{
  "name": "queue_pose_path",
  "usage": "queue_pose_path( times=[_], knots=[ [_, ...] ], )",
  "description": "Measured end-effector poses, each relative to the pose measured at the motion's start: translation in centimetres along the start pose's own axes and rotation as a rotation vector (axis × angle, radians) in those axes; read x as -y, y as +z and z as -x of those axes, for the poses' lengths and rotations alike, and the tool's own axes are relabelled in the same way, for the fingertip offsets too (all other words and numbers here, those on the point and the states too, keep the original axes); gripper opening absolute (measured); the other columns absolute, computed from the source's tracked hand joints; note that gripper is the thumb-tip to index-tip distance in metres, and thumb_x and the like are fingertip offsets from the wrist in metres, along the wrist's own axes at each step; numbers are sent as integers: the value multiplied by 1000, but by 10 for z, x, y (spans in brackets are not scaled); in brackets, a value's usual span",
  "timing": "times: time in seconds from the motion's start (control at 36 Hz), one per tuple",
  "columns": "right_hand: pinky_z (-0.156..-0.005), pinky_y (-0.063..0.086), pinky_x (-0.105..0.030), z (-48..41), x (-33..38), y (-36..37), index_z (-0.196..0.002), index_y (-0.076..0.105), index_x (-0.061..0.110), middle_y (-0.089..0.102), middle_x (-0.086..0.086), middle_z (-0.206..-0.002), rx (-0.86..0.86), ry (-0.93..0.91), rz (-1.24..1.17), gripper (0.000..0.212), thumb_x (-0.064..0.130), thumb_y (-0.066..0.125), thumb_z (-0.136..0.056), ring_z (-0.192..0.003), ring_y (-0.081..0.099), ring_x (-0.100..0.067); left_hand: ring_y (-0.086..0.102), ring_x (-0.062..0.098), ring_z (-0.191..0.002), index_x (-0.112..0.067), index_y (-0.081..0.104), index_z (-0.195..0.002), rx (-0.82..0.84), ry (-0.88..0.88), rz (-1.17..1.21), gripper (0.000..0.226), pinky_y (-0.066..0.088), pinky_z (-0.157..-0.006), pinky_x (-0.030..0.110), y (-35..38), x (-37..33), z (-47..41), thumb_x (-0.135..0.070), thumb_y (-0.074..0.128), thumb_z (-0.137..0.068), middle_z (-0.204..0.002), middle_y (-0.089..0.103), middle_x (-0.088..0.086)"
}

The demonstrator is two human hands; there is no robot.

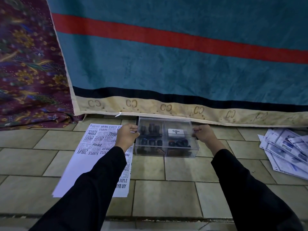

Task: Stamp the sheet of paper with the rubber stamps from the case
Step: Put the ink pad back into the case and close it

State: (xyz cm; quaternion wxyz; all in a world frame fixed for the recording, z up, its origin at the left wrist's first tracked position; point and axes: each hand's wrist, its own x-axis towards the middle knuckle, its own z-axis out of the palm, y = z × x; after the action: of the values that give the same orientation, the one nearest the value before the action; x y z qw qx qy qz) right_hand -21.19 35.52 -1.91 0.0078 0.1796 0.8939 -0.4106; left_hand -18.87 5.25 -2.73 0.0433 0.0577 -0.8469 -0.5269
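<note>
Far to the left of the left hand, a maroon patterned cloth (30,64) is seen bunched on the tiled floor (166,197). Just left of and beneath that hand, the sheet of paper (93,157) is laid flat on the tiles. Its upper part and right edge are covered with black marks such as FRAGILE, AIR MAIL and SAMPLE, while its lower left part is left blank. Part of the sheet is hidden by the left forearm in a black sleeve.

The left hand (127,136) is held over the sheet's top right corner, and its fingers are curled round the left upper edge of the case (165,121), which is gripped there. The case, of clear plastic, is set on the floor between the two hands, just right of the sheet. Through its clear top four compartments are made out. Dark-handled rubber stamps (150,129) are seen in the two nearer the left hand and in the front one nearer the right hand. A white box (177,132) marked Artline is kept in the rear one by the right hand.

The right hand (204,134) is closed on the case's right upper edge, which is pinched between thumb and fingers. Whether the lid is raised cannot be told.

Well to the right of the right hand, a loose pile of printed sheets (283,147) is spread on the tiles. Beyond both hands, a teal blanket (166,55) with a red stripe is hung down to the floor.
</note>
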Motion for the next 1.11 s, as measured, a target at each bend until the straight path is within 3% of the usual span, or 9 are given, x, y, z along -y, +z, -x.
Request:
queue_pose_path(
  times=[0.17,0.22,0.31,0.44,0.56,0.64,0.78,0.94,1.11],
  knots=[
    [-71,55,-39,11,0,-4,-81,68,-2,59,-15,-79,81,46,10,6,-5,63,-82,-66,57,-24,60,21,-94,-3,62,-115,35,-14,19,32,53,-73,32,-2,2,2,-2,69,-83,-110,66,12],
    [-57,52,-29,19,-1,-6,-91,67,-8,58,-17,-81,104,38,-69,11,-9,60,-83,-59,53,-19,59,22,-91,-5,60,-117,66,-61,42,33,54,-63,32,-3,4,3,-5,68,-85,-107,64,9],
    [-46,48,-20,31,-4,-7,-102,63,-13,55,-17,-83,104,16,-186,21,-14,53,-84,-55,48,-17,60,21,-89,-9,60,-118,92,-82,67,31,54,-65,32,-2,9,6,-12,66,-88,-106,65,11],
    [-56,44,-30,37,-4,-2,-99,65,-7,54,-15,-77,67,68,-248,19,-11,54,-85,-54,45,-19,60,27,-79,-10,62,-118,98,-176,172,29,58,-80,49,-1,7,8,-10,65,-89,-93,62,12],
    [-56,46,-29,39,-5,0,-88,65,4,56,-16,-80,58,93,-232,14,-6,55,-86,-57,49,-20,59,26,-72,-9,62,-119,102,-175,169,30,57,-74,46,-3,4,11,-8,64,-89,-90,64,11],
    [-60,50,-35,43,-8,1,-93,67,-4,57,-17,-79,29,93,-232,12,-5,59,-85,-56,50,-21,61,25,-68,-9,62,-119,111,-165,147,31,58,-70,44,-6,4,16,-6,63,-88,-86,65,9],
    [-80,57,-50,63,-17,-1,-89,69,5,61,-16,-75,14,85,-197,10,0,62,-83,-68,58,-27,66,22,-68,-11,63,-118,116,-112,47,32,59,-63,36,-12,10,32,-8,65,-86,-93,70,10],
    [-79,57,-52,91,-29,-1,-95,68,1,65,-20,-78,-9,76,-163,14,2,62,-82,-69,60,-29,68,16,-63,-17,66,-111,119,-112,44,27,56,-54,27,-17,24,51,-9,69,-85,-84,68,-2],
    [-80,56,-54,104,-37,0,-97,70,0,66,-16,-74,-19,36,-123,17,1,64,-82,-69,59,-27,64,12,-58,-17,68,-109,97,-95,49,26,53,-50,24,-16,34,62,-9,67,-84,-85,70,0]
  ],
)
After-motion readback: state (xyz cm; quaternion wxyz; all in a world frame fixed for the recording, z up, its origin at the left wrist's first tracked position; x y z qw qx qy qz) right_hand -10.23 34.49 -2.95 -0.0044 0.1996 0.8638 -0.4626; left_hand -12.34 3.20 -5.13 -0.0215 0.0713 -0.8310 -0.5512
